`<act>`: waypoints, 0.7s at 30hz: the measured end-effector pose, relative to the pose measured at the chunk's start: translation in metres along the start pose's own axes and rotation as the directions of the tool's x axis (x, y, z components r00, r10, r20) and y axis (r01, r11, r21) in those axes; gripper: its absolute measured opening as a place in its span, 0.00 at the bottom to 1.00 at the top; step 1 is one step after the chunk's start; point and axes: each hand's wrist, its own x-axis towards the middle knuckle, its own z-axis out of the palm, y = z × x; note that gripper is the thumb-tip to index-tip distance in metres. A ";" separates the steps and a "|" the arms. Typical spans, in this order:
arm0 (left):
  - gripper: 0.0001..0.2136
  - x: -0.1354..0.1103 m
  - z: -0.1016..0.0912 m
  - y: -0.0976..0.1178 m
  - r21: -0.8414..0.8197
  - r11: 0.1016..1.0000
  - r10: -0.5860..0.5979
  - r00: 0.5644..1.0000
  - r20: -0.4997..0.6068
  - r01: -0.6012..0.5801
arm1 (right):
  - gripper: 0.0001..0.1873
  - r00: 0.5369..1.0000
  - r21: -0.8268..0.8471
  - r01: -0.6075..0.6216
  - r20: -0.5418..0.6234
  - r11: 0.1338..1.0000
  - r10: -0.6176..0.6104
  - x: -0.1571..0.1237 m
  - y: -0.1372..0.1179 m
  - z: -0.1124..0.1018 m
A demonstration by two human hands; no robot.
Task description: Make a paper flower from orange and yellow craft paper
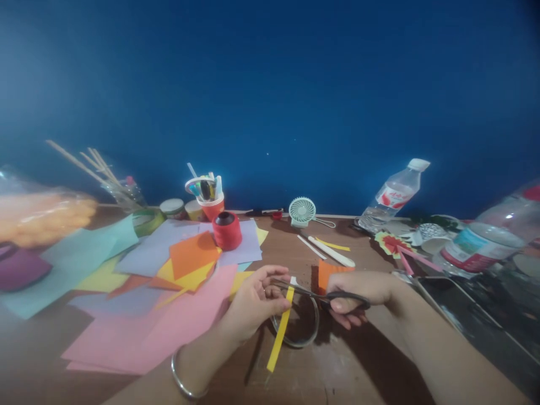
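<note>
Between thumb and fingers, my left hand (259, 298) pinches a narrow yellow paper strip (278, 340) that hangs down and has a white top end. Dark-handled scissors (350, 295) are in my right hand (350, 301), with my fingers in the handle loops. Their blades point left and cross the strip near its upper end, close to my left fingertips. Whether the blades are parted is too small to tell. Below both hands lies a clear round ring (314, 332) on the brown table (304, 382). A piece of orange paper (327, 274) lies behind my right hand.
Coloured paper sheets (156, 332) spread across the left, with a red thread spool (226, 230) on them. A pen cup (212, 207), a small fan (302, 212) and a tilted water bottle (394, 197) stand along the blue wall. A cut plastic container (476, 247) is at right.
</note>
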 end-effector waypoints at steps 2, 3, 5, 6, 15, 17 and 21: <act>0.22 0.000 0.001 0.001 -0.001 1.000 -0.013 1.000 -0.008 0.013 | 0.31 1.000 0.007 -0.002 -0.012 1.000 0.002 0.002 0.000 0.001; 0.22 0.000 0.002 0.002 0.001 1.000 -0.024 1.000 -0.015 0.024 | 0.31 1.000 0.009 -0.005 -0.018 1.000 0.005 0.003 -0.001 0.002; 0.23 -0.001 0.003 0.003 0.002 0.999 -0.039 0.999 -0.028 0.039 | 0.32 0.999 0.018 -0.015 -0.028 1.000 0.016 0.004 -0.001 0.003; 0.23 -0.001 0.004 0.003 0.000 0.999 -0.042 0.998 -0.035 0.042 | 0.31 0.999 0.025 -0.020 -0.030 0.999 0.021 0.005 -0.002 0.004; 0.21 0.000 0.004 0.002 -0.004 1.000 -0.015 0.999 -0.037 0.015 | 0.29 1.000 0.040 -0.005 -0.017 0.999 0.005 0.005 -0.003 0.005; 0.21 0.000 0.003 0.001 -0.006 1.000 -0.018 0.999 -0.038 0.018 | 0.29 1.000 0.033 -0.007 -0.023 0.999 0.008 0.006 -0.003 0.005; 0.22 0.000 0.002 0.000 0.000 1.000 -0.012 1.000 -0.027 0.012 | 0.30 1.000 0.022 -0.005 -0.030 1.000 0.005 0.006 -0.003 0.004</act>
